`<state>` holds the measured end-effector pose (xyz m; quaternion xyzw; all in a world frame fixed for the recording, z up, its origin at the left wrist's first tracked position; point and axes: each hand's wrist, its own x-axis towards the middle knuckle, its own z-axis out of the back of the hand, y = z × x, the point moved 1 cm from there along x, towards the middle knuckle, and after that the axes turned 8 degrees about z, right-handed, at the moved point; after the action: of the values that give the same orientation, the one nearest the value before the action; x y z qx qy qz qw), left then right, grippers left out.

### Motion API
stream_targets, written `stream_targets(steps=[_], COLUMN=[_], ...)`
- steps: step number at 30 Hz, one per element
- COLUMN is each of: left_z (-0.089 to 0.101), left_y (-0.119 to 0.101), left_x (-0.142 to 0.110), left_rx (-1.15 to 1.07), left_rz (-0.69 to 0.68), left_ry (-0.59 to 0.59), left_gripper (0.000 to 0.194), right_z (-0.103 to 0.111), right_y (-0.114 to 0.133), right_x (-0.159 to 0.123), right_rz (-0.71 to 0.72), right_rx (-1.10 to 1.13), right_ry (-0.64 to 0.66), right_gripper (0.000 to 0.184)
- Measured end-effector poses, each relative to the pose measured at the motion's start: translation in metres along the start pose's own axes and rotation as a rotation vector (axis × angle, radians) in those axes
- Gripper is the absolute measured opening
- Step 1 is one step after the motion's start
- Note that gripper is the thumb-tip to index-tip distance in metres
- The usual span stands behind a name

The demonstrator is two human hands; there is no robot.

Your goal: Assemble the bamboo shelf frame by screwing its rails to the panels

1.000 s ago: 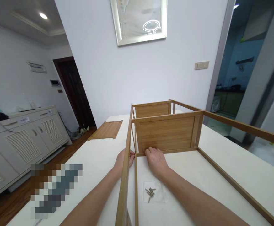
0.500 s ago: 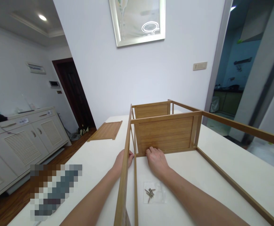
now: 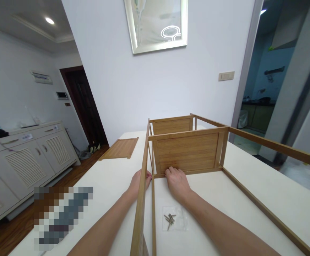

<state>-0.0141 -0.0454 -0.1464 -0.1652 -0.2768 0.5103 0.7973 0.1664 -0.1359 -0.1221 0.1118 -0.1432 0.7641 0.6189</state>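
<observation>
A bamboo shelf frame point(image 3: 266, 145) lies on its side on a white table point(image 3: 250, 193). An upright shelf panel point(image 3: 188, 152) stands across the frame, a second panel point(image 3: 172, 125) behind it. My left hand point(image 3: 137, 182) is outside the left rail point(image 3: 143, 167), fingers pinched at the joint with the panel's lower corner. My right hand point(image 3: 177, 181) is inside the frame, fingers curled against the panel's bottom edge. A clear bag of screws point(image 3: 170, 218) lies just behind my right wrist.
A loose bamboo panel point(image 3: 120, 147) lies flat on the table's far left. A white sideboard point(image 3: 24, 154) stands at the left over a wooden floor. A wall with a framed picture point(image 3: 158, 25) is ahead, a doorway at the right.
</observation>
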Motion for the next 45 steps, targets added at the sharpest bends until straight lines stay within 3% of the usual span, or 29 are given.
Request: stream_targets(steps=[9,28,36,45], left_z=[0.0017,-0.0009,0.0031,0.0018], left_y=[-0.0071,-0.0041,-0.0058,-0.0088], left_x=[-0.0083,-0.0023,-0.0057,-0.0037], left_rx=[0.136,0.086,0.079,0.101], left_rz=[-0.076,0.018,-0.025,0.026], left_ry=[0.016,0.004,0.025,0.019], left_gripper=[0.028,0.014,0.023,0.016], right_z=[0.0013,0.0015,0.0009,-0.0019], right_y=[-0.0005,-0.0005,-0.0009,-0.0011], right_x=[-0.0009,-0.0013,-0.0016,-0.0008], right_rz=[0.006,0.010,0.016,0.016], right_rx=[0.005,0.007,0.009,0.008], right_ry=[0.000,-0.007,-0.013,-0.013], right_gripper=[0.019,0.019,0.019,0.020])
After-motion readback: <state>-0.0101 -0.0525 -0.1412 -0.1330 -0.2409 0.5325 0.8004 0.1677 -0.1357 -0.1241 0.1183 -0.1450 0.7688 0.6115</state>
